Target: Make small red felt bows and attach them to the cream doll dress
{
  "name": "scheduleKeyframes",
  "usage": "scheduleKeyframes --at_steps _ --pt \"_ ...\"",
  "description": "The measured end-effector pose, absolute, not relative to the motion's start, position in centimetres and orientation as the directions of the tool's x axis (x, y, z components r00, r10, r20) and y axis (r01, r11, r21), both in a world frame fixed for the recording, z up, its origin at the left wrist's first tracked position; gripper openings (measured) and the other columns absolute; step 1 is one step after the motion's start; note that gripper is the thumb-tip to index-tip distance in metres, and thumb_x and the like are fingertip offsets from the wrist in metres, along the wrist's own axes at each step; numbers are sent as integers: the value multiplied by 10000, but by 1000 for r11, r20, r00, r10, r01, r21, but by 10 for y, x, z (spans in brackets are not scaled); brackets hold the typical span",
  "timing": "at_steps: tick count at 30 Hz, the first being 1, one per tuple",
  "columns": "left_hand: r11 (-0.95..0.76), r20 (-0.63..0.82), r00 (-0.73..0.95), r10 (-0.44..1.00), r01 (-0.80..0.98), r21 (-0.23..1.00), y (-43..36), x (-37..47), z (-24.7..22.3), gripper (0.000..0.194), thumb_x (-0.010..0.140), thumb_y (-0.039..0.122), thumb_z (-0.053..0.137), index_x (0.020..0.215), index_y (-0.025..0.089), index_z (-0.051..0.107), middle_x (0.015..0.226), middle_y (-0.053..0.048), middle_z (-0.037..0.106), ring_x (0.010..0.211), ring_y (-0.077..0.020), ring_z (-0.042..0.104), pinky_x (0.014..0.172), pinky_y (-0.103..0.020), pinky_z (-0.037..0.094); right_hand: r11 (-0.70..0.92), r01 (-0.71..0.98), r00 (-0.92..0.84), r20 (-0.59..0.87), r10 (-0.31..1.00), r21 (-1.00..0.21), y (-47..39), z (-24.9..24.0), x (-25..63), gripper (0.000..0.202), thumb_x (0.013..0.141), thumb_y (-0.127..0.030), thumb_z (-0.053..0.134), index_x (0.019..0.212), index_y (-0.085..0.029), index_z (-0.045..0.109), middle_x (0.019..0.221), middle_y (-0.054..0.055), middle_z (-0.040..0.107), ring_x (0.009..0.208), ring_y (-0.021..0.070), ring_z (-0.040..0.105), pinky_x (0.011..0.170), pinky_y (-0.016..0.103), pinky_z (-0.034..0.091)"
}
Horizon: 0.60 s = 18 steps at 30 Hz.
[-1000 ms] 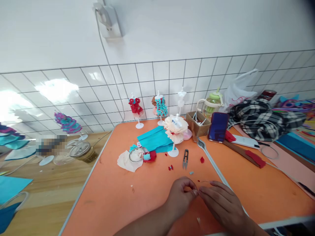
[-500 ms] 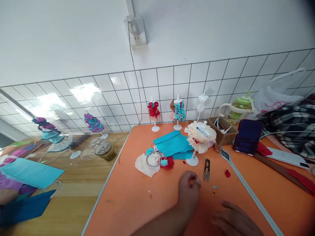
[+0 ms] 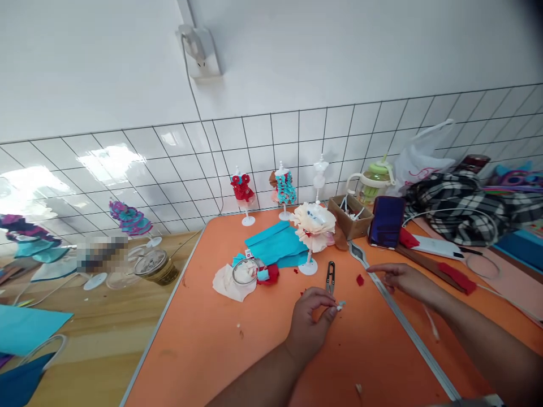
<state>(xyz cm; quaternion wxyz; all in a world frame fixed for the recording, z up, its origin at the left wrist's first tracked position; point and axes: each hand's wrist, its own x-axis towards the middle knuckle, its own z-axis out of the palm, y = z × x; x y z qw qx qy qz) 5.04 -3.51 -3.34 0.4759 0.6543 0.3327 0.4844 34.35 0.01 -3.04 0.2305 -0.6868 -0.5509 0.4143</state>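
My left hand (image 3: 311, 322) is closed over the front of the table, thumb and forefinger pinching a small white piece (image 3: 339, 308), perhaps fabric. A tiny pale-teal scrap shows right beside it. Just behind those fingers lie black thread snips (image 3: 330, 276), partly covered by the hand. My right hand (image 3: 401, 280) is above the metal strip to the right, forefinger stretched leftward and the other fingers curled; whatever they may hold is too small to make out. A red scrap (image 3: 360, 280) lies left of it. A mini dress form with a cream ruffled skirt (image 3: 314, 223) stands behind the snips.
Turquoise fabric (image 3: 275, 243) and an embroidery hoop (image 3: 245, 271) on cream cloth lie left of centre. Small dressed forms (image 3: 242, 195) stand along the tiled wall. A cardboard box (image 3: 352, 220), a phone (image 3: 386, 221) and a handled cup (image 3: 375, 181) stand at the back right.
My right hand has moved from the lower edge up and right, over the metal strip. My left hand has turned, and its pinched white piece shows more plainly. The view has swung right.
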Motion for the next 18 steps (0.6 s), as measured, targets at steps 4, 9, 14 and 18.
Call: scheduleKeyframes --at_steps 4,9,14,18 --pt "-324 312 364 878 -28 945 -37 51 -35 152 825 266 589 819 166 702 880 -85 631 869 -188 598 828 -335 465 -321 627 84 -348 934 -710 21 -59 352 282 704 -202 496 986 -180 495 563 5 634 633 183 604 597 264 394" --pt "-267 266 414 871 -57 962 -37 49 -36 186 830 291 583 879 177 722 937 -93 621 923 -201 585 869 -344 444 -332 802 143 -379 914 -496 35 -60 347 234 658 -171 537 882 -182 474 571 16 647 620 181 616 526 240 359" --pt "-146 202 426 882 -161 976 -33 48 -40 226 805 312 615 963 191 723 983 -97 594 949 -211 565 866 -344 446 -335 880 170 -434 885 -338 44 -44 339 136 710 -261 554 815 -183 516 514 22 613 480 188 583 461 253 370" --pt "103 54 390 919 -371 923 -29 47 -41 276 740 309 680 988 195 720 1110 -105 592 1050 -253 541 906 -384 431 -264 935 182 -320 930 -238 40 -16 335 222 648 -356 681 710 -172 573 779 117 668 781 290 636 587 320 434"
